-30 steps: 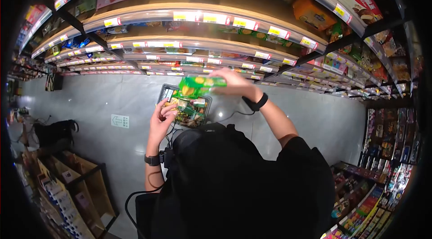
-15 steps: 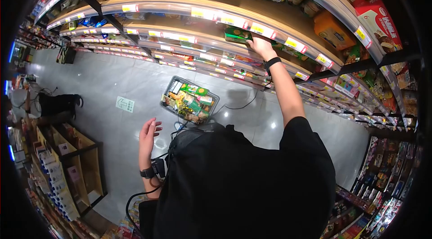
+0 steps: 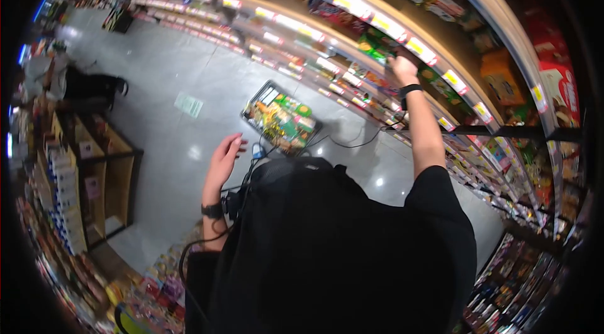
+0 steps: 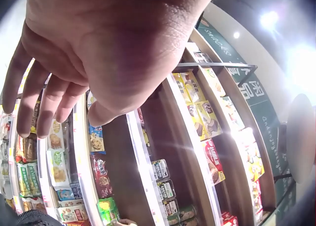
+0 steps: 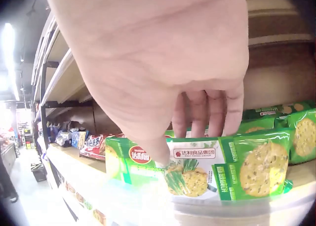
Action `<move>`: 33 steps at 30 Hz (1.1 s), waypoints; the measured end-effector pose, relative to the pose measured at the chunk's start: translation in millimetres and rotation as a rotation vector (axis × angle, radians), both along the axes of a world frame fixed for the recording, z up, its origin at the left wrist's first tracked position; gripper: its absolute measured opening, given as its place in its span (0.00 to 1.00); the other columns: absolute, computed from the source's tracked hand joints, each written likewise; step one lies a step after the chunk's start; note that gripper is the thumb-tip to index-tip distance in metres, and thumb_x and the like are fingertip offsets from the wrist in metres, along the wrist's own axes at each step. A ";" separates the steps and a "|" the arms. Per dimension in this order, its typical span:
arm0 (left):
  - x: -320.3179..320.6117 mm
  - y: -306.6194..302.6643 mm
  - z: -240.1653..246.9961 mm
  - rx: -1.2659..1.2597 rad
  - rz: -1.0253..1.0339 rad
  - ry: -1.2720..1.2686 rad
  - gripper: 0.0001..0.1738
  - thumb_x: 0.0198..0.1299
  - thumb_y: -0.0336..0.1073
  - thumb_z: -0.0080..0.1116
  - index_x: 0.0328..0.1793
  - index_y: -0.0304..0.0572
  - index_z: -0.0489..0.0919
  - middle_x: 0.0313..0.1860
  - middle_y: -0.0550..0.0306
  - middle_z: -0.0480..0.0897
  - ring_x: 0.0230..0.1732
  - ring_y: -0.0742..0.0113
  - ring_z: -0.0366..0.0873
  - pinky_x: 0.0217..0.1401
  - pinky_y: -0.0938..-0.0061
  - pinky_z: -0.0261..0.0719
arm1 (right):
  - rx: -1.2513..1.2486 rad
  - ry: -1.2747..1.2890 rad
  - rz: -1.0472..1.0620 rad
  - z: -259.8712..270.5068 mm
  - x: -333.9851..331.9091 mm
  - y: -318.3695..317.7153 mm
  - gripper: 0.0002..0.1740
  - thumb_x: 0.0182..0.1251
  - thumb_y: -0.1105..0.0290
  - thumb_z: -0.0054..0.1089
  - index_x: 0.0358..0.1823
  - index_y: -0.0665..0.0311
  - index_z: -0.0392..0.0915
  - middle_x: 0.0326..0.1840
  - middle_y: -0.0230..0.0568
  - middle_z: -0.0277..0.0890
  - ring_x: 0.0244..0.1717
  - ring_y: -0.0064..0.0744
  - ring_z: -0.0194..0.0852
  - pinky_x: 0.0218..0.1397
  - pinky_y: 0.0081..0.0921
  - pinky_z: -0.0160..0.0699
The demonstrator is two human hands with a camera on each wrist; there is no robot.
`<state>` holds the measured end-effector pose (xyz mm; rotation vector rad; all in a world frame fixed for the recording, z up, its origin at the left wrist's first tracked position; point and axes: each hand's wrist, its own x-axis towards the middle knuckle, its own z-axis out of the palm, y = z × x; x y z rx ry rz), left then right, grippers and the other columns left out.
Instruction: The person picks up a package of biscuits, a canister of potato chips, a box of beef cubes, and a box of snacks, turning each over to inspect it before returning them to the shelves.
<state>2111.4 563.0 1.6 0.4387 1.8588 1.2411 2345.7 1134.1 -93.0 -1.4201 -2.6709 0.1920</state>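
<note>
My right hand (image 3: 402,71) is at a shelf, where it pinches a green biscuit packet (image 5: 259,169). In the right wrist view the thumb lies across the packet's front and the fingers reach behind its top edge. Another green packet (image 5: 117,159) is beside it to the left. My left hand (image 3: 224,154) hangs in the air left of the basket, holding nothing, its fingers loosely extended. Below on the floor, the dark basket (image 3: 257,96) holds several snack packets (image 3: 286,121), some of them green.
Long shelves with price labels (image 3: 387,25) run along the front and right. Red packets (image 5: 95,146) sit farther along the same shelf. A black cable (image 3: 352,145) crosses the floor near the basket. A wooden display unit (image 3: 112,192) and another person (image 3: 88,87) are at the left.
My right hand has gone from over the basket, where it held a green packet, up and right to the shelf. My left hand has drawn back from the basket. The head view has turned.
</note>
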 end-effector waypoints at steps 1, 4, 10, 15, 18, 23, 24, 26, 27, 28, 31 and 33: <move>-2.7 -2.0 -0.7 0.014 -0.004 -0.003 0.24 0.77 0.47 0.50 0.67 0.36 0.76 0.54 0.55 0.85 0.51 0.67 0.82 0.56 0.72 0.76 | 0.072 -0.012 0.015 9.0 -1.5 -12.1 0.25 0.63 0.54 0.67 0.58 0.60 0.78 0.50 0.52 0.83 0.55 0.52 0.81 0.61 0.44 0.78; -15.0 -16.3 -7.9 0.013 -0.027 0.014 0.23 0.77 0.47 0.48 0.68 0.40 0.76 0.55 0.55 0.85 0.52 0.68 0.82 0.56 0.72 0.76 | -0.031 -0.091 -0.195 41.5 -24.4 -54.1 0.28 0.63 0.57 0.69 0.62 0.59 0.75 0.58 0.53 0.78 0.60 0.53 0.76 0.63 0.46 0.76; -60.5 -70.8 -13.9 -0.023 -0.014 -0.059 0.23 0.78 0.46 0.49 0.69 0.40 0.75 0.55 0.56 0.85 0.52 0.70 0.81 0.57 0.73 0.75 | 0.220 0.272 0.267 -21.8 -28.2 -155.8 0.18 0.62 0.65 0.64 0.52 0.59 0.77 0.52 0.48 0.77 0.57 0.53 0.72 0.61 0.48 0.71; -120.3 -147.2 -77.9 -0.186 0.087 -0.229 0.24 0.76 0.48 0.52 0.69 0.40 0.75 0.55 0.57 0.85 0.52 0.74 0.80 0.56 0.73 0.75 | -0.245 0.002 0.237 -110.2 -34.7 -254.3 0.17 0.62 0.64 0.64 0.51 0.60 0.77 0.48 0.47 0.81 0.57 0.52 0.75 0.62 0.46 0.75; -116.6 -197.5 -163.5 -0.415 -0.139 -0.025 0.27 0.74 0.50 0.54 0.68 0.37 0.75 0.54 0.56 0.85 0.52 0.72 0.80 0.56 0.70 0.76 | -0.527 -0.179 0.085 -179.1 -47.5 -282.7 0.22 0.62 0.62 0.65 0.55 0.61 0.75 0.52 0.48 0.82 0.61 0.52 0.75 0.63 0.44 0.77; -26.0 -284.4 -244.4 -0.480 0.039 -0.563 0.20 0.76 0.46 0.51 0.59 0.35 0.78 0.43 0.60 0.83 0.47 0.69 0.81 0.51 0.71 0.78 | -0.652 -0.263 -0.006 -334.0 -76.8 -293.2 0.34 0.58 0.62 0.70 0.65 0.66 0.69 0.60 0.55 0.79 0.66 0.55 0.73 0.68 0.43 0.74; -4.2 -309.0 -253.0 -0.542 0.042 -0.576 0.21 0.77 0.47 0.50 0.59 0.35 0.78 0.44 0.59 0.84 0.47 0.69 0.81 0.52 0.71 0.78 | -0.646 -0.260 -0.019 -359.7 -83.0 -294.1 0.37 0.57 0.62 0.71 0.67 0.67 0.67 0.61 0.56 0.78 0.66 0.56 0.73 0.68 0.43 0.74; 36.9 -346.7 -255.1 -0.670 -0.035 -0.479 0.21 0.78 0.47 0.47 0.59 0.36 0.78 0.44 0.56 0.83 0.46 0.68 0.81 0.53 0.70 0.78 | -0.678 -0.249 -0.016 -408.4 -103.4 -291.6 0.43 0.56 0.62 0.72 0.70 0.69 0.62 0.65 0.62 0.73 0.68 0.59 0.70 0.71 0.44 0.70; 81.4 -396.7 -270.4 -0.633 -0.205 -0.348 0.22 0.79 0.46 0.46 0.63 0.35 0.76 0.47 0.55 0.82 0.50 0.67 0.79 0.57 0.69 0.76 | -0.647 -0.260 0.004 -431.4 -113.4 -290.3 0.44 0.56 0.62 0.72 0.71 0.70 0.60 0.66 0.61 0.71 0.69 0.59 0.68 0.72 0.44 0.69; 109.3 -433.6 -290.6 -0.590 -0.376 -0.216 0.22 0.80 0.45 0.44 0.68 0.35 0.74 0.50 0.54 0.80 0.53 0.66 0.77 0.61 0.69 0.74 | -0.618 -0.270 0.021 -453.1 -121.2 -290.4 0.45 0.55 0.62 0.72 0.71 0.71 0.59 0.68 0.61 0.70 0.70 0.59 0.67 0.73 0.45 0.68; 120.1 -363.5 -228.1 -0.470 0.146 -0.536 0.27 0.82 0.43 0.37 0.78 0.35 0.62 0.66 0.53 0.74 0.68 0.65 0.68 0.74 0.70 0.62 | -0.537 -0.235 0.052 -510.9 -139.1 -280.6 0.47 0.55 0.61 0.72 0.73 0.72 0.57 0.71 0.59 0.65 0.72 0.57 0.63 0.74 0.44 0.66; 148.5 -393.1 -250.1 -0.536 0.635 -1.038 0.29 0.82 0.45 0.35 0.81 0.35 0.58 0.72 0.54 0.69 0.73 0.65 0.64 0.78 0.71 0.56 | -0.501 -0.228 0.008 -544.1 -151.0 -270.6 0.47 0.55 0.61 0.71 0.73 0.70 0.57 0.72 0.57 0.63 0.74 0.56 0.60 0.76 0.44 0.63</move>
